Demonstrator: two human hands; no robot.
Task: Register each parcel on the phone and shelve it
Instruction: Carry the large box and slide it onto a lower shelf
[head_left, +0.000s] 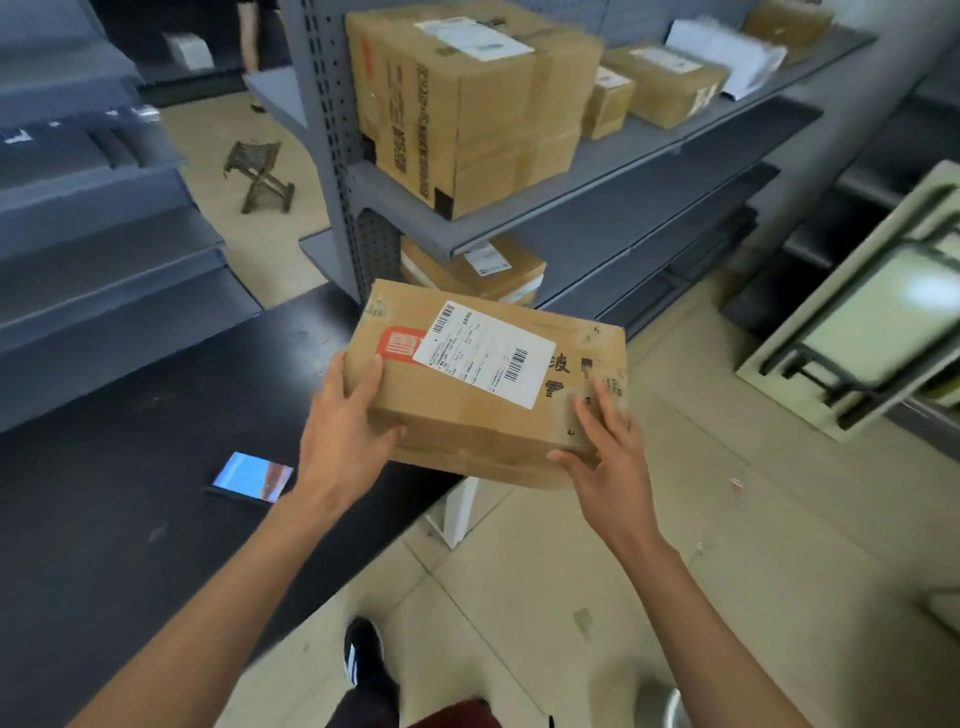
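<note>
Label print on your box (483, 384) at frame centre is too blurred to read. Your left hand (348, 431) and right hand (605, 457) grip its near corners; brown cardboard, white label, red stamp.

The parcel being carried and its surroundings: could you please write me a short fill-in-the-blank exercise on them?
1. The cardboard parcel is held by ____ hands, the left hand and the right hand.
2. The phone lies on the ____ counter.
3. The white shipping label sits on the parcel's ____ face.
4. The large box stands on the grey ____.

Missing words: both; black; top; shelf
</note>
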